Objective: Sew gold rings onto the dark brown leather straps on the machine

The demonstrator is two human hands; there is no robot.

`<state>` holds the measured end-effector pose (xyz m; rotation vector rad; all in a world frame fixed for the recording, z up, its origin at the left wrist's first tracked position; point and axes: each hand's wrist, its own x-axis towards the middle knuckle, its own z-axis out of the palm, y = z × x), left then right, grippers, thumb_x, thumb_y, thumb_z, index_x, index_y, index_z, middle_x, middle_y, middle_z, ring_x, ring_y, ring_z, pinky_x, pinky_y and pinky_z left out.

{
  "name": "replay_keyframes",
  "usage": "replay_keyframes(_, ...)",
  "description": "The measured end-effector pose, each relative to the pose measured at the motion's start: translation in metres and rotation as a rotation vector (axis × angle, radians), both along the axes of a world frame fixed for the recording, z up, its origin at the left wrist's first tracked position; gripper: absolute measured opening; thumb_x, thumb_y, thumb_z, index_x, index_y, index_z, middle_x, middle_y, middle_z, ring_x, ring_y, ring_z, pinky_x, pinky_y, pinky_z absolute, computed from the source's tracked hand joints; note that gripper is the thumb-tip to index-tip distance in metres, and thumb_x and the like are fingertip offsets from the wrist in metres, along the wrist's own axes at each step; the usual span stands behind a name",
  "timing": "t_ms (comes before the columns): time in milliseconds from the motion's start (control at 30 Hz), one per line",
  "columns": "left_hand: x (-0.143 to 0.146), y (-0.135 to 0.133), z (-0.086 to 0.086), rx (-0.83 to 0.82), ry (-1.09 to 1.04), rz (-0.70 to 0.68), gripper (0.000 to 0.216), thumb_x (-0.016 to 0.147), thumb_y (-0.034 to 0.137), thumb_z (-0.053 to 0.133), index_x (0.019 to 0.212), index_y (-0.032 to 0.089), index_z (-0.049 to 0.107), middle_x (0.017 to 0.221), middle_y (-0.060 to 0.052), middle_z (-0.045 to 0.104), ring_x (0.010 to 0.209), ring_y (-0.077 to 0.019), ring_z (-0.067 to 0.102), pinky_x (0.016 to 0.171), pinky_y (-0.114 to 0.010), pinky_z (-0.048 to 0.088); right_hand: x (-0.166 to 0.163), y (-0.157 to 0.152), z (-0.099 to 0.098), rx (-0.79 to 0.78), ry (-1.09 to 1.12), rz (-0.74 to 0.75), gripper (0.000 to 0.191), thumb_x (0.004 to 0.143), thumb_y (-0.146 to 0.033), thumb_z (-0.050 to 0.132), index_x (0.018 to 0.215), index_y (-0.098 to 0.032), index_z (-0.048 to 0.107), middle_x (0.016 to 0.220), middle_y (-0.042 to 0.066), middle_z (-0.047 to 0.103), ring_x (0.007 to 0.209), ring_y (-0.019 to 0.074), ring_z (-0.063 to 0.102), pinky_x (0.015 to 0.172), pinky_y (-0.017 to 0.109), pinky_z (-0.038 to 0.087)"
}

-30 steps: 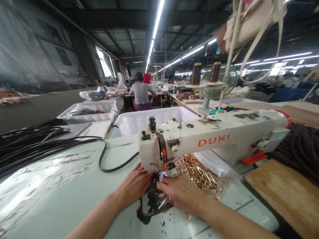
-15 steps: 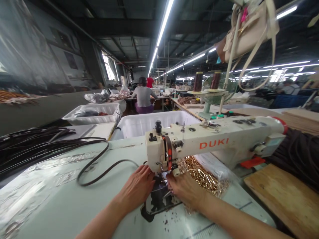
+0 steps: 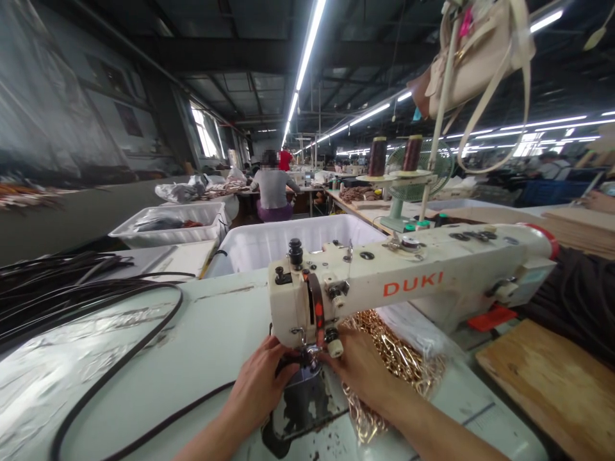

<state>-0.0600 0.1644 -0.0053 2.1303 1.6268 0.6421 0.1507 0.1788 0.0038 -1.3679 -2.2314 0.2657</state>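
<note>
A white DUKI sewing machine (image 3: 408,278) stands on a pale green table (image 3: 202,339). My left hand (image 3: 259,384) sits just left of the needle, fingers pinching a thin dark strap (image 3: 120,365) that loops away across the table to the left. My right hand (image 3: 360,368) is right of the needle, fingers curled at the presser foot; what they grip is hidden under the machine head. A clear bag of gold chain (image 3: 408,358) lies beside my right wrist.
Dark straps (image 3: 52,285) are piled at the left. White plastic bins (image 3: 269,240) stand behind the table. A wooden board (image 3: 552,384) lies at the right, thread cones (image 3: 377,157) and a fan behind. A beige handbag (image 3: 475,51) hangs overhead. A person (image 3: 273,186) sits far off.
The strap's loop has slid left and toward me across the table, now trailing back past my left forearm. My hands have stayed at the needle, the left shifting a little nearer to me.
</note>
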Motion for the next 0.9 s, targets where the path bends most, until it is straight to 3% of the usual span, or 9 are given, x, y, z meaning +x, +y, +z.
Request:
replay_keyframes(300, 0.0, 0.005, -0.003, 0.014, 0.073, -0.009, 0.014, 0.082, 0.023, 0.052, 0.089, 0.019, 0.064, 0.092, -0.006, 0.063, 0.089, -0.023, 0.057, 0.078, -0.033, 0.042, 0.0, 0.0, 0.0, 0.054, 0.017, 0.036, 0.015, 0.083, -0.02, 0.059, 0.07, -0.019, 0.067, 0.078, 0.0, 0.065, 0.074, 0.0148, 0.063, 0.064, 0.021, 0.038)
replay_keyframes(667, -0.001, 0.009, -0.005, 0.036, 0.061, -0.048, 0.017, 0.084, 0.024, 0.047, 0.091, 0.018, 0.061, 0.094, -0.007, 0.062, 0.091, -0.0238, 0.057, 0.08, -0.035, 0.043, 0.002, 0.004, -0.002, 0.036, 0.01, 0.068, 0.007, 0.083, -0.024, 0.062, 0.082, -0.021, 0.068, 0.087, 0.0, 0.065, 0.081, 0.0156, 0.062, 0.069, 0.022, 0.039)
replay_keyframes(900, -0.007, 0.013, -0.008, 0.024, 0.061, -0.109, 0.018, 0.084, 0.026, 0.047, 0.093, 0.018, 0.061, 0.095, -0.007, 0.061, 0.091, -0.0233, 0.057, 0.08, -0.035, 0.044, 0.006, 0.006, 0.001, 0.046, -0.039, 0.134, 0.014, 0.082, -0.02, 0.062, 0.069, -0.018, 0.064, 0.075, 0.0, 0.063, 0.069, 0.0134, 0.059, 0.062, 0.022, 0.036)
